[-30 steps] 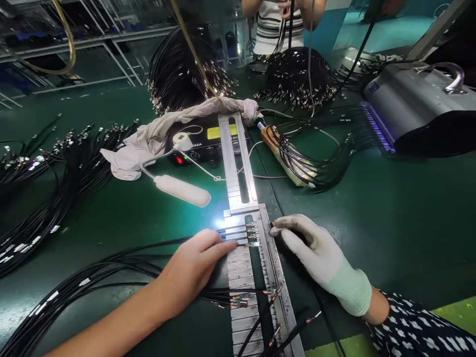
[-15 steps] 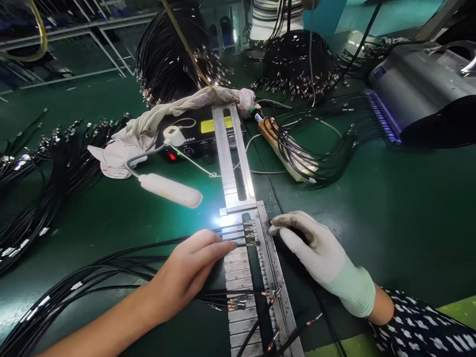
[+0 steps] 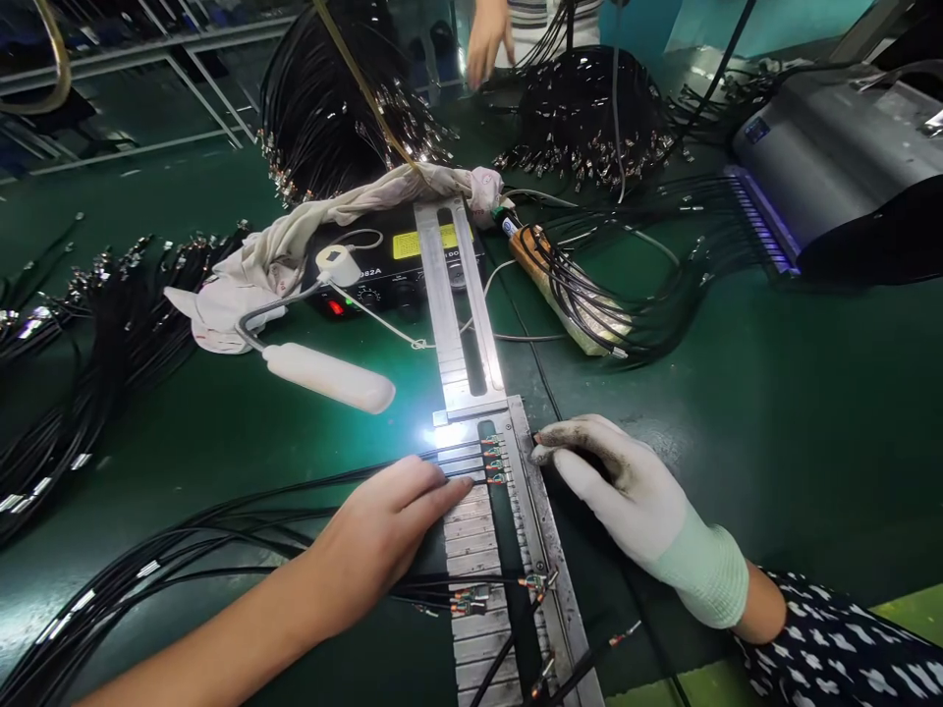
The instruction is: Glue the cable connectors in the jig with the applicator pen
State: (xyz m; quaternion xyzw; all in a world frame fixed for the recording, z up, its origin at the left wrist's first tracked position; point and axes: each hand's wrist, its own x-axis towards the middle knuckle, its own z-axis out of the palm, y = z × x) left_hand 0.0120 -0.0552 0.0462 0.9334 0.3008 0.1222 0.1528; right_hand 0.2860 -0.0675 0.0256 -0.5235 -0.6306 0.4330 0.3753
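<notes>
My bare left hand (image 3: 368, 550) rests over a slotted metal jig (image 3: 470, 546), thumb and finger pressed on a black cable (image 3: 478, 482). That cable lies lowest in a short row whose stripped ends, with small coloured wires (image 3: 494, 453), cross the jig's long slot. At the jig's right edge is my right hand (image 3: 634, 496) in a white glove with dirty fingertips. Its thumb and fingers are pinched together; whatever they hold is hidden. Further down the jig lie more loose cable ends (image 3: 470, 601), apart from the row.
A white lamp (image 3: 329, 377) shines beside the jig. Behind stands a black control box (image 3: 383, 285) with cloth draped over it. A cable-wrapped handle (image 3: 564, 290) lies right of it, near a grey machine (image 3: 840, 167) glowing purple. Cable bundles (image 3: 575, 118) and another person's hand (image 3: 489, 41) are at the back.
My left fingertips have shifted very slightly right along the cable. My right hand is nearly still. Another person's hand has come into view at the back.
</notes>
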